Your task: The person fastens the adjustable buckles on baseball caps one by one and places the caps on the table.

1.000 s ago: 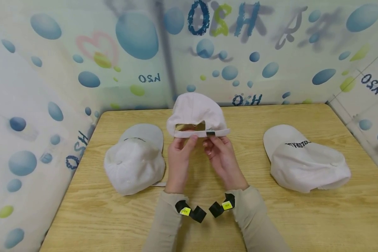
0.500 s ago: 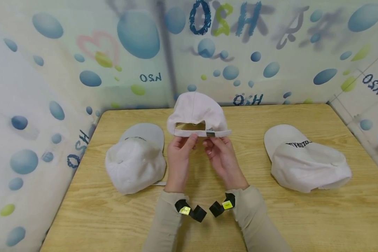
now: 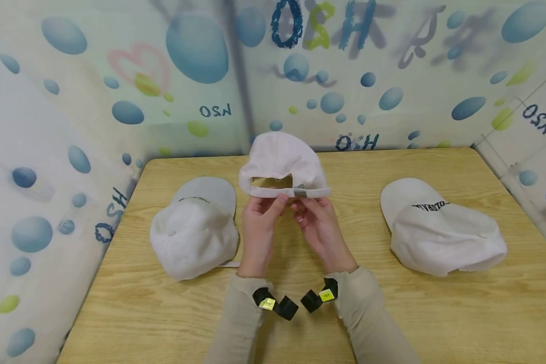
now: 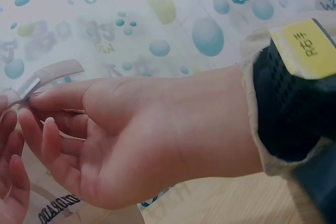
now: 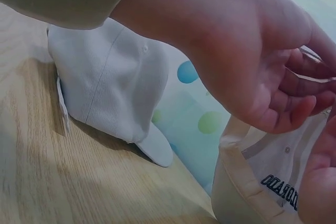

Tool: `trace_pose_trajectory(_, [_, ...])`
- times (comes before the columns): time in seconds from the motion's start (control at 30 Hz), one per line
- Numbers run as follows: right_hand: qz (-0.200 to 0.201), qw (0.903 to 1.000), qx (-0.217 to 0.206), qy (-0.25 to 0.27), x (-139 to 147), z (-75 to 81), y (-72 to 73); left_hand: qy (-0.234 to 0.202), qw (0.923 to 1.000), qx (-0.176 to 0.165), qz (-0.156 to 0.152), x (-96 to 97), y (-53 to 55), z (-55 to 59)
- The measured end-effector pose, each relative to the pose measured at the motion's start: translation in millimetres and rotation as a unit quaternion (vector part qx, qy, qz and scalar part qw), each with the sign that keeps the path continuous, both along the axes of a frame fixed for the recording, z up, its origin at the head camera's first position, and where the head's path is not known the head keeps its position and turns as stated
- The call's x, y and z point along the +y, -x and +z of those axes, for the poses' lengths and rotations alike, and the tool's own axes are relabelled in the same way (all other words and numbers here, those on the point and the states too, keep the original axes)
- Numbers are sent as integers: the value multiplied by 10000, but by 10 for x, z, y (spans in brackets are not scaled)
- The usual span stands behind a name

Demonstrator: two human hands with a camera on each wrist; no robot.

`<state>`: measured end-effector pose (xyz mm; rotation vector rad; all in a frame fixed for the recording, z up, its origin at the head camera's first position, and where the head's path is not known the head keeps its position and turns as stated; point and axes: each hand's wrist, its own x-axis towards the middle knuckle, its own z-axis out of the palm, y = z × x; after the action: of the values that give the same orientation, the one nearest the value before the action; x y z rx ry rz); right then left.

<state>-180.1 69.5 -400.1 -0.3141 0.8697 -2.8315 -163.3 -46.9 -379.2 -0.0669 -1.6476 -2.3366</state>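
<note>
A white baseball cap (image 3: 284, 156) is held up over the table's far part, its back opening facing me. My left hand (image 3: 259, 225) pinches the cap's back strap (image 3: 269, 192) on the left, thumb in front. Beside the metal buckle (image 3: 300, 192), my right hand (image 3: 322, 227) grips the same strap between thumb and fingers. In the left wrist view the right hand (image 4: 121, 135) pinches close by the buckle (image 4: 29, 88), and a loose strap end (image 4: 62, 70) sticks out past it. The right wrist view shows the left hand (image 5: 236, 51) above the cap's inside, with dark lettering (image 5: 280, 190) there.
A second white cap (image 3: 195, 237) lies left of the hands, brim pointing away, strap trailing. At right rests a third white cap (image 3: 441, 237) with black lettering. The wooden table (image 3: 173, 323) ends at patterned walls (image 3: 273, 86). Black camera mounts (image 3: 285, 308) sit on both wrists.
Both hands keep their grip and the cap stays nearly in place. Fingers seen through the back opening a second ago are now hidden; the view has shifted slightly.
</note>
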Motion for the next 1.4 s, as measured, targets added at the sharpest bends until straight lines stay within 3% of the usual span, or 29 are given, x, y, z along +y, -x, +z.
trace_pose_trajectory(0.37, [-31,10000,57,-50,-13,5,-9,223,9997,28,-26,10,-8,4])
trace_pose_trajectory(0.83, [-242,9981,-107,-561,-32,3,-20,464,9987,-180,114,12,-10,4])
trace_pose_trajectory(1.17, [-301,9970,-79,-711,-17,8,-12,316,9993,-195,3,29,-8,-3])
trace_pose_trajectory(1.2, [-302,9972,-89,-674,-15,10,-11,333,9994,-71,-44,23,63,-145])
trace_pose_trajectory(1.4, [-190,9996,-86,-166,-1,1,6,-177,9993,-146,-292,27,58,-150])
